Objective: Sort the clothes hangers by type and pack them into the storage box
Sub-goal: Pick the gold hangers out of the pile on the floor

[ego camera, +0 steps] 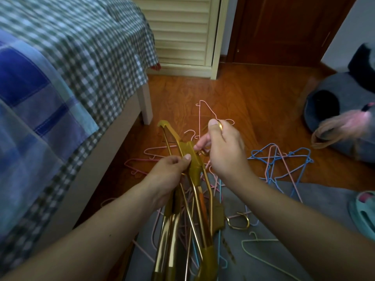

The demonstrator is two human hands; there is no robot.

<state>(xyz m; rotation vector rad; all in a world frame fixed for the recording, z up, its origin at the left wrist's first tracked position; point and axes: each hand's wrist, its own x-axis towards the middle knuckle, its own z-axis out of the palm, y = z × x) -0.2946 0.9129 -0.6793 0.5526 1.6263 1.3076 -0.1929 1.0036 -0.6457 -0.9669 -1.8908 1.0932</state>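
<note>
A bundle of gold metal hangers (193, 191) runs from the bottom centre up to the middle of the view. My left hand (169, 175) grips the bundle near its padded gold neck. My right hand (222, 151) pinches a gold hook between thumb and fingers just above the bundle. Thin pink wire hangers (146, 159) lie on the wooden floor behind my hands. Blue and pink wire hangers (280, 159) lie tangled to the right. A pale green wire hanger (261, 252) and a loose gold hook (239, 222) rest on the grey mat. No storage box is in view.
A bed with a checked cover (81, 49) and a blue plaid blanket (30, 110) fills the left. A grey mat (316, 211) lies under my arms. A grey pet bed (328, 106) sits at the right. A louvred cabinet door (182, 31) and a brown door (284, 27) stand behind.
</note>
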